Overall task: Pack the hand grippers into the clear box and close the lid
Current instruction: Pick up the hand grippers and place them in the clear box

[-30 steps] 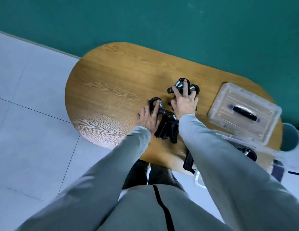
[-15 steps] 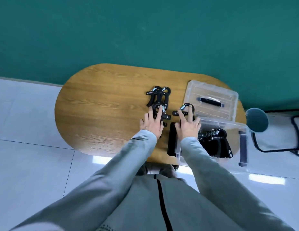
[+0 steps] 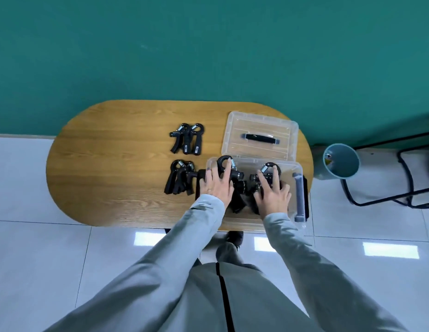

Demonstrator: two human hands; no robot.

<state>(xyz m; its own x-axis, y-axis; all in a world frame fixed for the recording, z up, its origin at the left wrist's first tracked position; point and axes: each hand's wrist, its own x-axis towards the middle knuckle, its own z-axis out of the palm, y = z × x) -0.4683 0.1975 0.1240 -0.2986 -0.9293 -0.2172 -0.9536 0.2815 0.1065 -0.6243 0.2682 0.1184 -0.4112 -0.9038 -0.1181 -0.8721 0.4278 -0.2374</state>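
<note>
The clear box [image 3: 289,164] stands open at the wooden table's [image 3: 113,168] right end. Both hands are over it. My left hand [image 3: 217,185] holds a black hand gripper [image 3: 225,161] above the box's left half, its spring ring pointing away from me. My right hand [image 3: 272,194] holds another black hand gripper [image 3: 269,169] over the right half. More black grippers lie beneath them in the box, partly hidden. Two hand grippers [image 3: 187,138] lie together on the table, and another group [image 3: 178,179] lies just left of the box. The clear lid [image 3: 259,125], with a black handle, lies behind the box.
A teal bin [image 3: 341,161] stands on the floor right of the table. A black metal chair frame [image 3: 405,173] is further right. The green wall runs behind the table, white tiles below. My legs stand at the table's near edge.
Both hands have carried a gripper each from the table's middle rightward over the box. The view has swung so the table and box now sit square ahead.
</note>
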